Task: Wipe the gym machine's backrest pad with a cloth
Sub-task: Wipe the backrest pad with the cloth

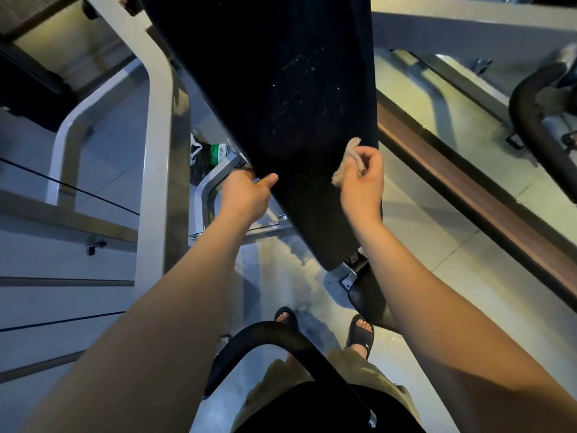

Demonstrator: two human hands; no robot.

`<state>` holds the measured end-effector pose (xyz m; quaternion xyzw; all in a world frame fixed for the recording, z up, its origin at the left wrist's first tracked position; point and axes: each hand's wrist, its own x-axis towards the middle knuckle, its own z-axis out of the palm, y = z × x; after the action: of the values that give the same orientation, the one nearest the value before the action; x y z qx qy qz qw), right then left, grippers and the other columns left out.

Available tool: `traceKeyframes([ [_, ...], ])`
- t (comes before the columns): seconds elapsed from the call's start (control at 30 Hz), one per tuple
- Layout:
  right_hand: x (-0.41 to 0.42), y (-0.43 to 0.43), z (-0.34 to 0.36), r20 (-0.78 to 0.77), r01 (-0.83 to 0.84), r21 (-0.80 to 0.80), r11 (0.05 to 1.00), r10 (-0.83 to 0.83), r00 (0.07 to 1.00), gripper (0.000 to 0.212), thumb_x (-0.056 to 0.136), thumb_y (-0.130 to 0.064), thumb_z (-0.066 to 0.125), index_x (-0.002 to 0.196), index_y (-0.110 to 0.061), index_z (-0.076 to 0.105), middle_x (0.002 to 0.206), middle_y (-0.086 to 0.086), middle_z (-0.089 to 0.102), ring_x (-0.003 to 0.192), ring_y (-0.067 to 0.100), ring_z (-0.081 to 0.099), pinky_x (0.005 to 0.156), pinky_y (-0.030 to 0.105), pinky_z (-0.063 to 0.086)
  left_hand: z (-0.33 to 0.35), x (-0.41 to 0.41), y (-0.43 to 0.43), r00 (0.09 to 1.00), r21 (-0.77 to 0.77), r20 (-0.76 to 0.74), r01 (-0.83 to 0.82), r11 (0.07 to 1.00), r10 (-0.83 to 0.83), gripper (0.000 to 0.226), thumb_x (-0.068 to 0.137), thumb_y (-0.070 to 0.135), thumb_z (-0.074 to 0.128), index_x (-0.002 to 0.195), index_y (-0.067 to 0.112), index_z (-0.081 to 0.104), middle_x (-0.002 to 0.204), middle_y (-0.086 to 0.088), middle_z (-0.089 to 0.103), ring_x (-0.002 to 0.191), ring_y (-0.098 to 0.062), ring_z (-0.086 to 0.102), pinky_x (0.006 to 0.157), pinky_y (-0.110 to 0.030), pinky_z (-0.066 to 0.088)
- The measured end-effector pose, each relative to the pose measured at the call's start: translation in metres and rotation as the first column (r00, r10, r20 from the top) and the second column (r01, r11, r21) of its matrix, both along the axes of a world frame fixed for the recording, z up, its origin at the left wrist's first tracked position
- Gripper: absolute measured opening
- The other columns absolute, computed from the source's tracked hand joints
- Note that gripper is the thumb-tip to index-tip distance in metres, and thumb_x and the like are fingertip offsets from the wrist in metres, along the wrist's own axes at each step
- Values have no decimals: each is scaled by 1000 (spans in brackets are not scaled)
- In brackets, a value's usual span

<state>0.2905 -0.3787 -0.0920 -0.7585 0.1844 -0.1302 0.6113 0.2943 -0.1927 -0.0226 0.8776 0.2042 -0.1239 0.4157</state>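
The cloth (346, 165) pinched by the right hand (363, 187) should be pressed flat on the pad (281, 89) gripped by the left hand (246, 195).

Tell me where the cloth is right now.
In the head view, the cloth is pinched in the right hand at the right edge of the backrest pad.

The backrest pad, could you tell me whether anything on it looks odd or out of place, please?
Yes: the backrest pad carries pale specks and a dull smudge across its middle, plain against the black cover. The right hand holds the cloth at the pad's right edge.
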Motion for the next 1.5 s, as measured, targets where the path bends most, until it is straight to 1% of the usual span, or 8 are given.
traceKeyframes([
  [0.17,-21,57,-9,80,-283,-81,956,289,954,17,99,-14,53,105,-26,64,104,1,59,88,9,62,81,37,55,0,-1,-2,1000,-4,18,-1,1000,1,36,100,31,64,127,7,68,109,-10,72,86,-21,58,73,-27,41],
  [0.3,-70,58,-38,-34,-741,-308,597,771,635,20,98,-12,47,108,-11,65,108,-5,51,93,10,56,83,28,50,0,-1,-1,1000,13,8,-6,1000,6,39,99,34,65,123,2,68,84,-6,68,70,-16,55,59,-29,40],
  [0.47,-50,22,-36,-61,-279,-125,952,273,960,22,96,-17,56,95,-38,62,100,8,65,83,19,68,74,47,59,1,0,2,1000,-10,-8,9,1000,-9,40,100,35,63,128,8,67,108,-11,70,94,-29,63,74,-29,41],
  [0.6,-16,19,-18,-51,-91,17,996,92,994,21,101,-20,56,96,-40,56,102,6,64,84,11,64,70,29,55,3,-1,1,1000,-20,-4,18,1000,-18,40,101,33,62,129,6,65,104,-8,65,93,-23,58,77,-29,41],
  [0.9,-70,53,-30,-62,-627,-89,774,624,779,19,99,-4,55,108,-15,67,107,-1,58,91,1,57,78,13,44,-1,2,5,998,20,-30,46,999,-46,39,99,39,64,120,6,68,98,-5,64,95,-24,60,78,-29,41],
  [1.0,-54,30,-44,-154,-160,264,951,206,966,21,99,-3,56,99,-23,63,98,0,65,85,8,61,78,24,49,-1,3,6,998,28,-34,56,998,-55,38,101,38,61,125,9,67,102,-5,64,82,-17,57,65,-19,39],
  [1.13,-26,10,-73,-520,372,617,694,3,854,21,104,-7,53,109,-27,54,114,10,64,98,25,68,89,46,58,-3,2,4,998,1,-24,52,999,-52,42,101,37,62,129,7,65,102,-5,64,85,-21,60,72,-22,41],
  [1.5,-53,53,-68,-420,116,206,972,-19,907,26,105,-36,55,126,-20,56,125,-2,51,92,6,58,71,15,42,-8,4,10,998,-29,6,66,997,-66,44,100,38,63,134,10,64,120,-6,70,97,-20,57,80,-27,42],
])
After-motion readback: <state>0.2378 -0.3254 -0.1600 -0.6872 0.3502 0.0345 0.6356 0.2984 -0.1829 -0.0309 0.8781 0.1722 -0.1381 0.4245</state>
